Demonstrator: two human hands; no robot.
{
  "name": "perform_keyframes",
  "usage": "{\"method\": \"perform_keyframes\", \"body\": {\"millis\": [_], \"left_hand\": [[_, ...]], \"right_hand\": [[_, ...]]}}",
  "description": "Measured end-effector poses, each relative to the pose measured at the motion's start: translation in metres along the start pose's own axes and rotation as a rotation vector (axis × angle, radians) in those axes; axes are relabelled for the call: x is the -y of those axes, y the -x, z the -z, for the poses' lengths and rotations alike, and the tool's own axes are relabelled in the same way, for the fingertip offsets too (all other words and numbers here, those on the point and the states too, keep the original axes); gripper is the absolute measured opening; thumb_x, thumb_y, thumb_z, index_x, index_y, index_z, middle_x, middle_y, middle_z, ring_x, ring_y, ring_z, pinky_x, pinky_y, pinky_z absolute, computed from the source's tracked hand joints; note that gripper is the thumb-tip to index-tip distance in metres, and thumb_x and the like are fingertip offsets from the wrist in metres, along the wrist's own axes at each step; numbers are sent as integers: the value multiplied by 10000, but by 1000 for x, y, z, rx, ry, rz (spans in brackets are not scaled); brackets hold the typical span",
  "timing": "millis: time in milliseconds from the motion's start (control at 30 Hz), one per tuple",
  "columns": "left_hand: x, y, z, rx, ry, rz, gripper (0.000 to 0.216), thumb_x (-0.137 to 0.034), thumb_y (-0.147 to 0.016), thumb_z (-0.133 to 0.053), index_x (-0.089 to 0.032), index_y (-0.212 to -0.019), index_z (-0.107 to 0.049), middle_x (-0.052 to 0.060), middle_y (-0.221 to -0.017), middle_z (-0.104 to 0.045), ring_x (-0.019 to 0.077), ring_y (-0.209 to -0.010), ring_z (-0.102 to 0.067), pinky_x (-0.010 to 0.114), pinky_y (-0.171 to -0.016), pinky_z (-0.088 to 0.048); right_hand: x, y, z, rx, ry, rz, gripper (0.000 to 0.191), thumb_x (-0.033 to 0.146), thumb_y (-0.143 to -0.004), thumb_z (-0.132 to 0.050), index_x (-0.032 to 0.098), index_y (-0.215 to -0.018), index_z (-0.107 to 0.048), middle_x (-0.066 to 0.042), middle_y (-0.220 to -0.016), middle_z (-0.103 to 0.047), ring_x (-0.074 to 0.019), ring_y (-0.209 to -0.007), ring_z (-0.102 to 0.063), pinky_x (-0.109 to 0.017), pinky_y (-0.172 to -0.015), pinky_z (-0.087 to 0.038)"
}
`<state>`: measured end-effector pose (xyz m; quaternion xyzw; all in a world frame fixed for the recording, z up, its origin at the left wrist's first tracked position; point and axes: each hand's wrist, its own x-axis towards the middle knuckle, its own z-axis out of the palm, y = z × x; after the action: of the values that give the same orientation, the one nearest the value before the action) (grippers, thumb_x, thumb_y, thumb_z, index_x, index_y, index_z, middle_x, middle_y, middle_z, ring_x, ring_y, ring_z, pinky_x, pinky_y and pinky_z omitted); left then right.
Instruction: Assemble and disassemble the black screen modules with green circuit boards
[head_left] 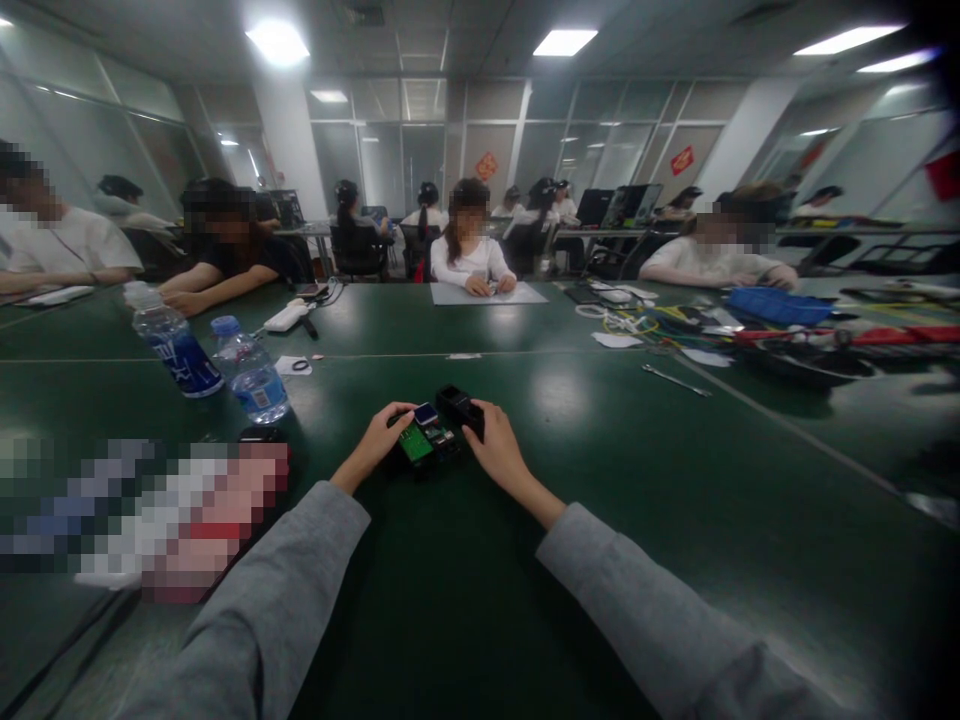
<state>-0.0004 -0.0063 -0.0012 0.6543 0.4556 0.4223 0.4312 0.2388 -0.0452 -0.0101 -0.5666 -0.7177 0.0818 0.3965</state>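
My left hand (pixel 381 443) grips the left side of a small opened electronic device (pixel 417 443) with a green circuit board, a little dark screen at its far end and a black edge. Close beside it, my right hand (pixel 495 444) has its fingers wrapped round a black plastic casing (pixel 459 408) with a window-like opening and small marks on its face. The casing is tilted and apart from the board, slightly beyond and to the right of it. Both hands are low over the green table (pixel 465 580). Fingertips under the two parts are hidden.
Two plastic bottles, one with a blue label (pixel 180 355) and one clear (pixel 253 375), stand at the left. Blurred-out packets (pixel 217 520) lie nearer. A wrench (pixel 675 380) and a heap of cables (pixel 622 318) lie at the right. A person (pixel 472 250) sits opposite.
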Motion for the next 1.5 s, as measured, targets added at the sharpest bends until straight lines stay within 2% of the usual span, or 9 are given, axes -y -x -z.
{"method": "perform_keyframes", "body": {"millis": [300, 567, 767, 933, 1033, 1167, 1267, 1367, 1500], "left_hand": [[1, 0, 0, 19, -14, -9, 348, -441, -877, -524, -204, -1109, -630, 78, -1168, -638, 232, -1095, -574, 396, -954, -444], [0, 1, -1, 20, 33, -8, 341, -439, -875, -528, -209, -1105, -630, 76, -1155, -643, 229, -1077, -580, 385, -940, -448], [0, 0, -1, 22, 51, -4, 330, -433, -870, -536, -216, -1095, -641, 79, -1147, -644, 234, -1072, -582, 392, -935, -448], [3, -1, -1, 16, 59, 22, 326, -427, -867, -541, -218, -1094, -643, 75, -1149, -639, 236, -1062, -580, 396, -923, -450], [2, 0, -1, 17, 43, 12, 324, -428, -869, -538, -221, -1095, -643, 71, -1149, -637, 238, -1068, -576, 391, -920, -451], [1, 0, 0, 23, 28, -4, 336, -442, -870, -537, -217, -1097, -640, 75, -1148, -640, 238, -1081, -574, 389, -931, -448], [4, -1, 0, 23, 33, -18, 344, -443, -867, -542, -204, -1095, -639, 81, -1143, -644, 236, -1081, -578, 391, -942, -445], [6, -2, -1, 13, 31, -38, 346, -439, -862, -549, -193, -1087, -643, 84, -1137, -649, 234, -1081, -581, 394, -957, -436], [4, -1, -1, 25, 36, -61, 360, -446, -869, -537, -192, -1105, -637, 84, -1145, -649, 231, -1084, -581, 393, -964, -434]], "right_hand": [[1, -2, 0, -103, 84, 67, 408, 256, -868, -527, 161, -1263, -489, -158, -1255, -431, -300, -1150, -456, -502, -943, -449], [13, 0, 6, -176, 128, 49, 403, 295, -905, -481, 171, -1288, -470, -157, -1307, -420, -307, -1203, -425, -500, -953, -435], [19, 5, 5, -82, 200, 161, 443, 308, -933, -460, 222, -1364, -404, -137, -1405, -351, -305, -1315, -336, -525, -1030, -381], [18, 5, 4, 34, 245, 187, 473, 177, -901, -459, 216, -1369, -404, -152, -1380, -374, -317, -1274, -382, -532, -972, -444], [20, 5, 7, 35, 232, 187, 459, 138, -888, -457, 210, -1341, -435, -147, -1335, -403, -297, -1211, -435, -486, -941, -474], [24, 5, 10, 27, 186, 195, 361, 190, -906, -483, 209, -1267, -496, -126, -1262, -446, -268, -1140, -472, -443, -918, -480], [27, 5, 12, -52, 173, 181, 247, 277, -953, -446, 214, -1164, -558, -112, -1237, -472, -273, -1173, -441, -463, -953, -440], [32, 7, 17, -114, 148, 211, 262, 307, -986, -385, 223, -1165, -556, -94, -1272, -485, -262, -1236, -398, -468, -1005, -386], [41, 11, 23, 25, 130, 386, 332, 320, -989, -395, 235, -1297, -482, -69, -1370, -461, -235, -1306, -353, -439, -1060, -340]]}}
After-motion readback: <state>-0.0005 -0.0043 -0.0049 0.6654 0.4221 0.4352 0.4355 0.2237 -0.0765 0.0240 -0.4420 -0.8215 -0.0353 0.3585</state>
